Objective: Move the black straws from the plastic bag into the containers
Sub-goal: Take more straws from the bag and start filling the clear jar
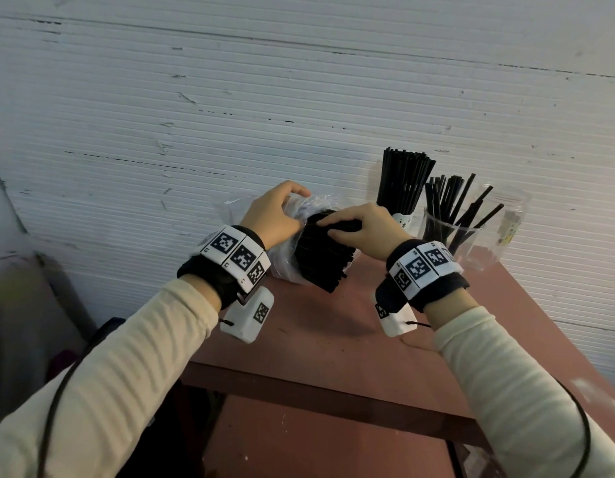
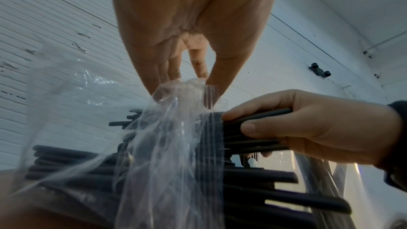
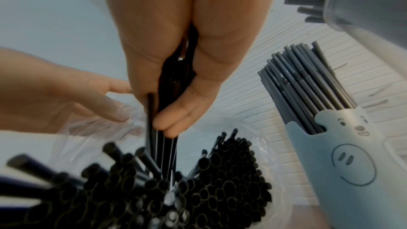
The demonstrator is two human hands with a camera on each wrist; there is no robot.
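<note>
A clear plastic bag full of black straws lies on the reddish table near the wall. My left hand pinches the bag's film at its open end. My right hand grips a small bunch of straws at the top of the pile, still among the others. Right of the bag stands a pale blue bear-face cup packed with upright straws. Beside it a clear round jar holds several leaning straws.
A second clear jar stands at the back right against the ribbed white wall. The table's front edge runs below my wrists. A dark bundle sits at the lower left beside the table.
</note>
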